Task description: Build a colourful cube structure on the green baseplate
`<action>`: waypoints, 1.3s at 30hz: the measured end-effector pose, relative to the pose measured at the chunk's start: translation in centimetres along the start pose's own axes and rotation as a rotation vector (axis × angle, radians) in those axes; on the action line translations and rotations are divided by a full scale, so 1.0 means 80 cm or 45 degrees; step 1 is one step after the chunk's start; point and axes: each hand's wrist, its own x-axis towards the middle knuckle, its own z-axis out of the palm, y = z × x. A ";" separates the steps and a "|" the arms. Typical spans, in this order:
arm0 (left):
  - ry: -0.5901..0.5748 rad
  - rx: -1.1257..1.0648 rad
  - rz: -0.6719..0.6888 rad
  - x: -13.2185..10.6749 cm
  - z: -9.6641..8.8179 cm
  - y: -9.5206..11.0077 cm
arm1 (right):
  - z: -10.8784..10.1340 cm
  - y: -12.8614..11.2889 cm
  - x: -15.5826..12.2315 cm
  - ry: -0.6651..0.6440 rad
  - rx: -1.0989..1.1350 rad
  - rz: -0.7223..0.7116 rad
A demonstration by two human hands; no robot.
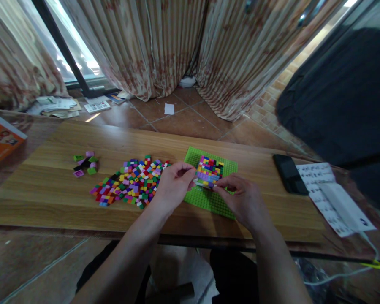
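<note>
A green studded baseplate (pixel 205 202) lies on the wooden table, bearing a block of many-coloured toy bricks (pixel 210 169) set close together. At the near edge of that block is a thin white strip (pixel 203 183), too small to tell its kind. My left hand (pixel 174 185) is closed in a pinch at the strip's left end. From the right, my right hand (pixel 242 198) pinches at its other end, thumb and forefinger together. Left of the baseplate spreads a pile of loose toy bricks (pixel 142 179), partly behind my left hand.
A smaller group of bricks (pixel 85 164) sits farther left on the wooden table (pixel 50 190). To the right are a black phone (pixel 289 174), a printed sheet (pixel 316 177) and a white device (pixel 348 204) with a cable. An orange book (pixel 1 141) lies at the far left.
</note>
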 end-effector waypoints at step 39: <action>-0.018 0.004 0.002 0.000 -0.005 0.000 | -0.017 -0.016 0.009 0.461 0.810 0.246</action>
